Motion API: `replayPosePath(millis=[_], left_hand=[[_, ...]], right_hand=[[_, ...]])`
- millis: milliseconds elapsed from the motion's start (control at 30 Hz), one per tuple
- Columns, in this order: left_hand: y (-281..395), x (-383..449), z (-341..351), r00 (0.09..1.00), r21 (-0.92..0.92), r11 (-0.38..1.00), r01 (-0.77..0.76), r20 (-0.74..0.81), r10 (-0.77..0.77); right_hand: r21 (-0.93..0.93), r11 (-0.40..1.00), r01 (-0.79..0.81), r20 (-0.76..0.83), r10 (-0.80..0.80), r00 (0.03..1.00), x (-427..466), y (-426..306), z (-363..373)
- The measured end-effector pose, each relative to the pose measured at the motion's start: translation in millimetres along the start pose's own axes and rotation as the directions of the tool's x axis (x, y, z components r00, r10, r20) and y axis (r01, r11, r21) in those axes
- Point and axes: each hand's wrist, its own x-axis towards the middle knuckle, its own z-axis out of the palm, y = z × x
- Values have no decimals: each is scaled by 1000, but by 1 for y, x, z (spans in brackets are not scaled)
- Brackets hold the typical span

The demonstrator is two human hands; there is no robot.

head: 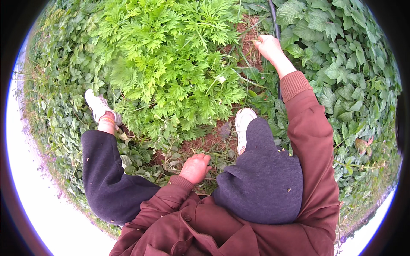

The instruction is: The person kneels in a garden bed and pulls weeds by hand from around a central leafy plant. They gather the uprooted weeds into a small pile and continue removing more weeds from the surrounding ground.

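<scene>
My right hand (269, 46) reaches out over a strip of reddish soil (250, 35), its fingers closed on a thin grass blade (255, 40). A black hose (274, 16) runs just beside that hand. Close to my body, my left hand (196, 168) hangs over weedy ground with its fingers slightly bent; its palm side is hidden. Between my feet and beyond grows a dense clump of bright green plants with deeply cut leaves (173, 64). Long grass blades (245, 60) stick out along the clump's right side.
Broad-leaved dark green plants (330, 57) crowd the right side, and leafy vines (61, 73) cover the left. My white shoes (96, 104) stand on either side of the bright clump. Low weeds and dry grass (205, 145) lie on the soil before me.
</scene>
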Motion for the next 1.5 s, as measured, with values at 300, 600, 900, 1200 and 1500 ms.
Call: replayPosePath(millis=[300, 600, 900, 1200, 1500], left_hand=[[-2, -3, 3, 1000, 16, 1000, -21, 7, 21], [-8, -2, 4, 999, 4, 999, -34, -33, 34], [-5, -2, 4, 999, -14, 999, -32, -41, 31], [-10, -4, 3, 998, -45, 999, -21, -59, 18], [-13, -4, -4, 997, -45, 999, -9, -79, 6]], right_hand=[[442, 708, -551, 388, 403, 829, 4, 1, 82], [692, 361, -625, 439, 477, 761, 14, 3, 116], [538, 652, -534, 459, 305, 834, 0, 19, 100], [529, 662, -531, 541, 219, 812, 5, 38, 97], [373, 793, -481, 534, 240, 811, -7, 16, 74]])
